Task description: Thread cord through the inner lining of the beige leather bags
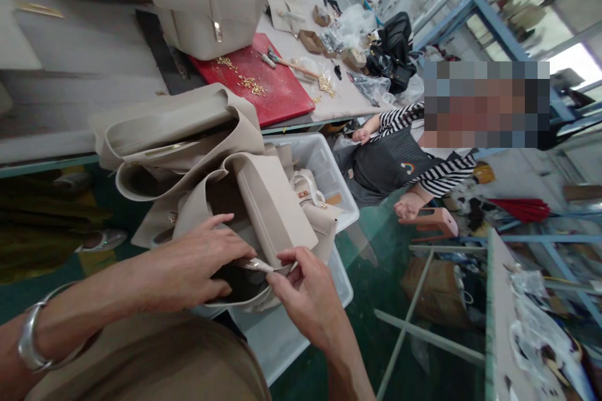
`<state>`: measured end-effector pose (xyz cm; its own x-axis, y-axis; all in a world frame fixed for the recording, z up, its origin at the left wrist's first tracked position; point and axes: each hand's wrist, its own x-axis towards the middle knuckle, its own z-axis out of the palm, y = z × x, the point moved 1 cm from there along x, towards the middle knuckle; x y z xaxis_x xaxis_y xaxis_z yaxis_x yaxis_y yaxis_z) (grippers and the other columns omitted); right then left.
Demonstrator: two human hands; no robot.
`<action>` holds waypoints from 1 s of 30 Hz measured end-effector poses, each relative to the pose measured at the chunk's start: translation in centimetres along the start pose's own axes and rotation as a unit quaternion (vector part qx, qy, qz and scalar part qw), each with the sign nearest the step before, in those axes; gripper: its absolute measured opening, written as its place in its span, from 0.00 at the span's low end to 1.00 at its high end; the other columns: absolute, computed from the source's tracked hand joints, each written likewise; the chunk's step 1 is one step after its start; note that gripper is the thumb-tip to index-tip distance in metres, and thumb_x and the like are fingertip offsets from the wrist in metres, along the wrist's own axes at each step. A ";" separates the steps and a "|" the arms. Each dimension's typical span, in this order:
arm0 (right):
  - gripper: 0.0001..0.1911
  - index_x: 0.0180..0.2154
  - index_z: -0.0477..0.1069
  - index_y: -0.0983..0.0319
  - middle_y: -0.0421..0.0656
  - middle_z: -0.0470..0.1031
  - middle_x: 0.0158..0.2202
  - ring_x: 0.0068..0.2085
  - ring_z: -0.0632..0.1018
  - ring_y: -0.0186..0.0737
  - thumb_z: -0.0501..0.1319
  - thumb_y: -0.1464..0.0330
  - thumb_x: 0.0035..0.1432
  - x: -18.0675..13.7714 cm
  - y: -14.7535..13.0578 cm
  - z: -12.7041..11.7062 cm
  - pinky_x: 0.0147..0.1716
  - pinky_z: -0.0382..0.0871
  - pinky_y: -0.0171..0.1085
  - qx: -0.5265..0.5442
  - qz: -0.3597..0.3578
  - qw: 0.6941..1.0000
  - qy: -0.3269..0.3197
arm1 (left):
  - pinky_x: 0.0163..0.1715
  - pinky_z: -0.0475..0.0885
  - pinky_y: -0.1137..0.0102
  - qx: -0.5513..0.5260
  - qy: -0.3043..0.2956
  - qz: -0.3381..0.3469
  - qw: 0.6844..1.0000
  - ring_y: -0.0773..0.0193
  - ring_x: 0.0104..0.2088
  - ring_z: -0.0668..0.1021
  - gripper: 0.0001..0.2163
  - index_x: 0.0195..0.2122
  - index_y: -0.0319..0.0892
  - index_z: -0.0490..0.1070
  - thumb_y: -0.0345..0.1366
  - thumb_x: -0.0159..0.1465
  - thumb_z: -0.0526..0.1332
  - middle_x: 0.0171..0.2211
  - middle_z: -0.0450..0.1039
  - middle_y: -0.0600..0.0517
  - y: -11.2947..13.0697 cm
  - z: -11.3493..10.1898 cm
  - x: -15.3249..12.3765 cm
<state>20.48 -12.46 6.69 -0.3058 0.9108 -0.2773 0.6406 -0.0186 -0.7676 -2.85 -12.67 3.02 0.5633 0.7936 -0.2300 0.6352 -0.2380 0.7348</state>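
Note:
A beige handbag (277, 213) gapes in front of me, its dark inside showing. My right hand (308, 291) pinches the bag's rim near its corner between thumb and fingers. Over the opening is my left hand (202, 260), fingers apart, its fingertips reaching to a light strip (256, 265) with a small metal piece along the rim. Whether the left fingers grip that strip I cannot tell. Behind this bag, another open beige bag (188, 138) leans by the table edge.
White plastic bins (336, 200) hold more bags. On the table (117, 44) stand a finished-looking beige bag (211, 12) and a red board (277, 88) with a hammer (282, 62) and small gold pieces. A person (395, 156) in striped sleeves is beyond, near a pink stool (433, 222).

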 end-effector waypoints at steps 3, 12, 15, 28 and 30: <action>0.11 0.43 0.79 0.62 0.40 0.77 0.35 0.31 0.75 0.35 0.62 0.67 0.60 0.5 0.9 -0.2 0.34 0.68 0.36 0.031 0.015 0.999 -0.013 | 0.75 0.46 0.45 0.039 0.006 -0.047 0.998 0.56 0.48 0.84 0.10 0.42 0.47 0.81 0.25 0.67 0.63 0.41 0.85 0.55 0.2 -0.1 0.8; 0.14 0.44 0.80 0.61 0.41 0.77 0.32 0.32 0.76 0.39 0.58 0.64 0.65 1.2 1.6 -1.1 0.34 0.68 0.38 0.041 0.021 0.998 -0.035 | 0.64 0.60 0.51 0.045 0.031 -0.042 0.998 0.57 0.40 0.83 0.11 0.38 0.46 0.81 0.28 0.73 0.60 0.37 0.85 0.55 0.0 -0.2 2.1; 0.12 0.43 0.81 0.61 0.43 0.80 0.36 0.35 0.77 0.40 0.59 0.66 0.66 1.1 0.6 -1.4 0.37 0.70 0.39 -0.017 -0.025 1.000 -0.001 | 0.56 0.65 0.55 0.063 0.056 -0.003 0.996 0.55 0.41 0.82 0.09 0.39 0.47 0.81 0.29 0.73 0.62 0.37 0.83 0.55 -0.8 0.5 1.9; 0.08 0.41 0.82 0.66 0.57 0.86 0.39 0.41 0.87 0.56 0.66 0.73 0.59 6.0 -6.2 4.3 0.36 0.79 0.43 -0.384 -0.099 0.902 -0.171 | 0.36 0.76 0.55 0.080 0.195 -0.097 0.973 0.47 0.37 0.84 0.15 0.39 0.45 0.77 0.44 0.71 0.52 0.37 0.80 0.45 0.1 0.9 -3.4; 0.08 0.40 0.82 0.67 0.58 0.86 0.37 0.39 0.87 0.56 0.63 0.75 0.61 6.3 -5.8 4.0 0.34 0.78 0.42 -0.388 -0.084 0.906 -0.146 | 0.41 0.79 0.49 0.062 0.147 -0.175 0.972 0.40 0.42 0.86 0.22 0.44 0.44 0.78 0.51 0.70 0.49 0.42 0.83 0.40 -0.9 0.6 -3.8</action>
<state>12.02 -8.29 7.13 -0.5460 0.7234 -0.4226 0.8352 0.5095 -0.2068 -5.29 -15.81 2.87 0.1379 0.9592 -0.2470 0.8293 0.0245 0.5582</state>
